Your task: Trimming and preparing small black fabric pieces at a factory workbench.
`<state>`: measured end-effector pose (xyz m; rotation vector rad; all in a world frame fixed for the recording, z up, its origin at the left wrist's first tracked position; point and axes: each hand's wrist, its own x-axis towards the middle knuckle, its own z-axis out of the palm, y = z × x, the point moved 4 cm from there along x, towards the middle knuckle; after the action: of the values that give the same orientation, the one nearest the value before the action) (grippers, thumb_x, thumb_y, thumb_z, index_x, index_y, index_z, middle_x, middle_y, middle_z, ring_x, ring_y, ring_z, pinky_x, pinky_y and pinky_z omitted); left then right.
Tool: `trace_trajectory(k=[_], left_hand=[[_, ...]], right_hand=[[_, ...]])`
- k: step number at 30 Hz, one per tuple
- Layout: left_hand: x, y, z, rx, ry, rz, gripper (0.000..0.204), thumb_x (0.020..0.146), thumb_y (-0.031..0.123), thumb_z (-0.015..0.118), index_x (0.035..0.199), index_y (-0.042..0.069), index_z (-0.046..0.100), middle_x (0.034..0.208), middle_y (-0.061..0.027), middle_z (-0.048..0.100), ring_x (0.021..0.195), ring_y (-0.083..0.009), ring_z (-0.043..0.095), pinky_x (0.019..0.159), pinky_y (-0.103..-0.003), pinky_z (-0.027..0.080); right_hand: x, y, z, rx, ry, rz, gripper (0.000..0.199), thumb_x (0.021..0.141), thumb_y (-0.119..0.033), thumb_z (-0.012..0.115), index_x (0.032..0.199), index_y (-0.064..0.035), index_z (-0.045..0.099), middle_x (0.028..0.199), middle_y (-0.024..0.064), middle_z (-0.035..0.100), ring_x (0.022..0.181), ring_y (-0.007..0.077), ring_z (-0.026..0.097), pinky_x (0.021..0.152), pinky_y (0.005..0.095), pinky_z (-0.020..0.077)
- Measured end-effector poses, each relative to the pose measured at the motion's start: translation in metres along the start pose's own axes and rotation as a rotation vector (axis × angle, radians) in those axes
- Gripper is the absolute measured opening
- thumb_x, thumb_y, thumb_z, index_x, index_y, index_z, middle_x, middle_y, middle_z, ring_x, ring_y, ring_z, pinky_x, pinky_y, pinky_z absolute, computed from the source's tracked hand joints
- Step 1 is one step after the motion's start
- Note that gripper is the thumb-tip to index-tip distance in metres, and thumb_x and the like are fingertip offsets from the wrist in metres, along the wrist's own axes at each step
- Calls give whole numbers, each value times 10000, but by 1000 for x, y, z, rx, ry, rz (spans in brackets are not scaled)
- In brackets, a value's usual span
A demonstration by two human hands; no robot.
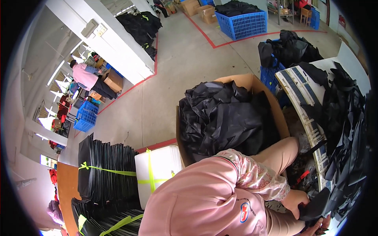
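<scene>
My left hand reaches out from a patterned pink sleeve, its fingers closed on the edge of a black fabric piece. Below it, my right hand also grips this piece and is partly cut off by the lower rim. Both hands are at the near end of a white worktable, where a long heap of loose black fabric lies. Beside my left knee stands a cardboard box full of crumpled black fabric.
Tied bundles of black sheets and a white bundle stand at the left. A blue crate holds black fabric farther off; another blue crate stands by the table. A person in pink works beyond a white pillar.
</scene>
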<state>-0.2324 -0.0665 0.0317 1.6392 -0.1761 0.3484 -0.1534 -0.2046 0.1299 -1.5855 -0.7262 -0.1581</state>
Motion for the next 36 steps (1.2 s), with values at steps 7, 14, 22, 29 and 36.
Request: trace_trajectory(k=[7,14,22,29,36], left_hand=[[-1,-17,-3,193,105,34,340,611,188,758,828,-25,607,925,-173,536,892,-338,535,740,-392,453],[-12,9,-33,-562,74,-389,324,819,113,644,1112,-20,602,1023,-47,650,929,-135,591,860,-287,459],[-5,-3,-28,-645,-38,-524,185,852,2,641,1036,0,623,994,-17,645,892,-79,587,816,-239,484],[12,0,-15,-468,-10,-460,132,845,-30,650,968,8,621,925,0,635,827,-62,577,762,-224,486],[13,14,-9,-351,27,-393,135,851,-39,639,978,5,619,914,4,629,820,-54,566,755,-213,480]], right_hand=[[-2,-2,-8,-129,76,61,342,854,-170,699,1094,55,608,1032,165,641,950,233,584,878,375,448],[-11,17,-29,-467,54,240,230,882,-50,620,1087,54,611,1009,99,638,899,157,573,791,277,459],[-27,40,-39,-362,5,299,162,845,-8,633,1004,-37,633,763,52,617,697,87,537,637,229,442],[-36,22,-50,-462,154,203,306,793,-52,703,1082,-53,602,1003,126,649,884,272,654,697,337,513],[-42,18,4,-172,-89,112,276,760,-56,729,1006,-23,608,919,139,627,812,331,638,641,355,506]])
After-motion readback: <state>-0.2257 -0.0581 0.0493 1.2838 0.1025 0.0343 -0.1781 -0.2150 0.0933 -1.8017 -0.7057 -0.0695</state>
